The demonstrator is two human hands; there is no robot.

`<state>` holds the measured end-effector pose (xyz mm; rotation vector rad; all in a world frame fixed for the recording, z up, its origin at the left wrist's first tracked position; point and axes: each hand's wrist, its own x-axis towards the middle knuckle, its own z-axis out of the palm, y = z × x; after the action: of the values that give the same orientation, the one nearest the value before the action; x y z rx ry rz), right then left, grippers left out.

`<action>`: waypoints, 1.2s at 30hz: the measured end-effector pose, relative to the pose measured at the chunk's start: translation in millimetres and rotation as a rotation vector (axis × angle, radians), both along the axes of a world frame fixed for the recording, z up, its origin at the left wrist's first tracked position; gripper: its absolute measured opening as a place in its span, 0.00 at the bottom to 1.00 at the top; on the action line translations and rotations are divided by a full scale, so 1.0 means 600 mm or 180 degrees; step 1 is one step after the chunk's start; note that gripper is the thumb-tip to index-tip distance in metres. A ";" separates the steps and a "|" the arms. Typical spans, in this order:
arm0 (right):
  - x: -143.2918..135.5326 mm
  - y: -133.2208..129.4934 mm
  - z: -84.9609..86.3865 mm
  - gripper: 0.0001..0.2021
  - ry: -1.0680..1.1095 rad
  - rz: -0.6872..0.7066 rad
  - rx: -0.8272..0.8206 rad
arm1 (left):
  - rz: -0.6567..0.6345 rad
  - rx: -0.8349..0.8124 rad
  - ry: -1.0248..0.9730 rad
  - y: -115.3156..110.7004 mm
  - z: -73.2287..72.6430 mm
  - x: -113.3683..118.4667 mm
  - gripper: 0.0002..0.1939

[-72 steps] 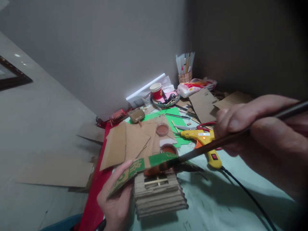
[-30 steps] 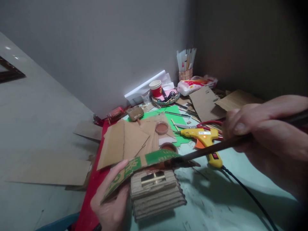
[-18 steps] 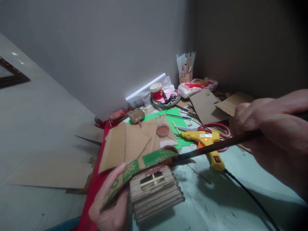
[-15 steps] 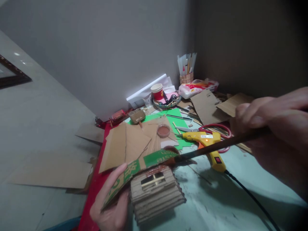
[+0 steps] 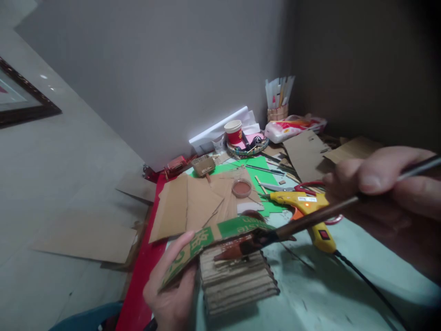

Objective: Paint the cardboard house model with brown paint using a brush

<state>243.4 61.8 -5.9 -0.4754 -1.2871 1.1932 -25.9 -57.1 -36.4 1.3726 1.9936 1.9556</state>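
Note:
My left hand (image 5: pixel 174 287) is closed round the left end of a small cardboard model house (image 5: pixel 237 287). Its curved roof strip (image 5: pixel 220 234) is green and tan with print on it, and the wall is ridged corrugated cardboard. In my right hand (image 5: pixel 382 188) a dark-handled paintbrush (image 5: pixel 315 218) is gripped, pointing left. The brush's brown bristles lie over the upper wall, just under the roof edge, and hide most of the small window there. Reddish-brown paint shows along the wall top. Beyond the roof stands a small round dish of brown paint (image 5: pixel 242 187).
A yellow glue gun (image 5: pixel 299 199) with its orange light on lies right of the house, its cord running front right. Behind it are red-handled scissors (image 5: pixel 306 186). Flat cardboard pieces (image 5: pixel 168 207), a green sheet (image 5: pixel 260 163) and a red paper cup (image 5: pixel 233 133) occupy the back.
The brush tip has moved down and left from the roof edge onto the window area. My right hand has shifted slightly lower along with it, while the left keeps hold of the house.

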 end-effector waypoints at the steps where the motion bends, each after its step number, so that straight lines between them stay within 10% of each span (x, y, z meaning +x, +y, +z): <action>1: -0.002 -0.003 0.002 0.06 -0.0030 0.0151 0.0041 | 0.0003 0.0005 -0.0042 0.001 0.001 0.001 0.10; 36: -0.021 -0.013 0.014 0.08 -0.0575 -0.0199 0.0268 | -0.0174 -0.0020 -0.0020 -0.005 -0.002 0.000 0.10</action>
<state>231.0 53.8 2.7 -0.5677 -1.4605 1.0580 -25.6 -60.4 -37.7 1.4025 1.9363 1.9269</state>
